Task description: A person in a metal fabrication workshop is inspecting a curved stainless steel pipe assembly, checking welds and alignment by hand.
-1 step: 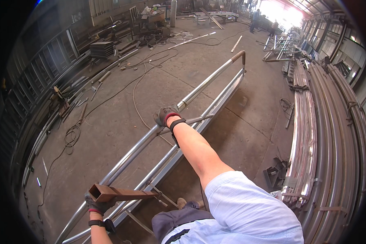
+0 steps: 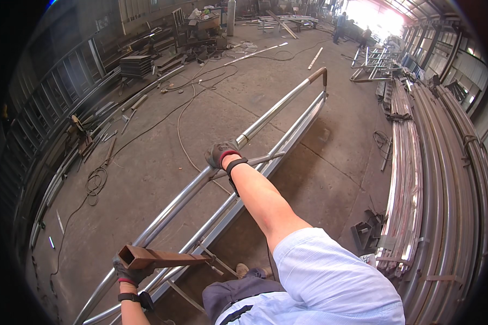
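A long frame of shiny round metal pipes (image 2: 171, 210) runs diagonally from the lower left toward the far middle, ending in a rusty brown bend (image 2: 319, 75). My right hand (image 2: 222, 154), in a dark glove with a red cuff, is closed around its upper pipe near the middle. At the lower left, my left hand (image 2: 131, 272), gloved alike, is closed on a rusty square tube (image 2: 165, 259) near its hollow open end. The tube partly hides those fingers. Its other end reaches the frame's lower rails (image 2: 217, 218).
Long bundled pipes (image 2: 431, 179) lie along the right side, with dark metal brackets (image 2: 367, 230) close by. Cables (image 2: 96, 181) trail over the concrete floor on the left. Metal scrap (image 2: 195, 54) lies farther back. A person (image 2: 340, 27) stands far off near the bright opening.
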`<state>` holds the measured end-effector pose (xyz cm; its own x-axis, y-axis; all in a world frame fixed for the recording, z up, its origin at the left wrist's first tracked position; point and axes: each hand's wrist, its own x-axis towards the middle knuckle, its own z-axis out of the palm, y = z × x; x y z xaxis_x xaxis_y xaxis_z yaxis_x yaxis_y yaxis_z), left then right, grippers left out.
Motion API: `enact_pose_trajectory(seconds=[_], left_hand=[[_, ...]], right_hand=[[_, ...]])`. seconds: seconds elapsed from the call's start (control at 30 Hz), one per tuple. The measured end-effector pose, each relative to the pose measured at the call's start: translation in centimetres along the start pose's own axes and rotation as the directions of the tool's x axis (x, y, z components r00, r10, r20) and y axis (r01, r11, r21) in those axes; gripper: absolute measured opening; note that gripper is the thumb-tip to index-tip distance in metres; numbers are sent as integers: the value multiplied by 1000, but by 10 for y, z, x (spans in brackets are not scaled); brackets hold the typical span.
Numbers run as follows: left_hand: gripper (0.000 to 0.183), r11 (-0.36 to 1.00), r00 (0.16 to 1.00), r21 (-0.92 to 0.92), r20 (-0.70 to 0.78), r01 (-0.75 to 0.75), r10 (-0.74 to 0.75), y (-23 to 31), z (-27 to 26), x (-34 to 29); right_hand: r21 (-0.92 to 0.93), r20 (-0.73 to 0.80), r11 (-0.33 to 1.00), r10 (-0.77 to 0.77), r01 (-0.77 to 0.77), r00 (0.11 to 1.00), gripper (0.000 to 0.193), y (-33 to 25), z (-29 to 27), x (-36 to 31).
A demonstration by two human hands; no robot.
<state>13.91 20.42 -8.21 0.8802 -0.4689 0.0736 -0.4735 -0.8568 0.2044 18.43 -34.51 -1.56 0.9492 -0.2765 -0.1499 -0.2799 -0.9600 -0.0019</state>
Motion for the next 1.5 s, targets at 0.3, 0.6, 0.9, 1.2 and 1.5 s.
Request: enact_pose_trajectory(seconds=[0.3, 0.6, 0.9, 1.2, 1.5], left_hand=[[67, 996, 999, 76, -4, -40, 41, 0, -2, 1], [68, 966, 990, 225, -32, -130, 141, 0, 0, 2], [70, 984, 996, 156, -19, -86, 90, 0, 0, -2], [72, 998, 1000, 52, 7, -27, 27, 2, -1, -1], [73, 999, 999, -27, 32, 18, -17, 4, -4, 0]], right_hand=[[28, 26, 1000, 0, -1, 1000, 42, -5, -12, -9], [22, 23, 1000, 14, -15, 1000, 42, -3, -5, -2], [33, 36, 999, 19, -20, 999, 42, -6, -15, -10], [5, 26, 1000, 14, -14, 1000, 40, -4, -10, -6], [-20, 23, 999, -25, 25, 999, 39, -3, -6, -4]])
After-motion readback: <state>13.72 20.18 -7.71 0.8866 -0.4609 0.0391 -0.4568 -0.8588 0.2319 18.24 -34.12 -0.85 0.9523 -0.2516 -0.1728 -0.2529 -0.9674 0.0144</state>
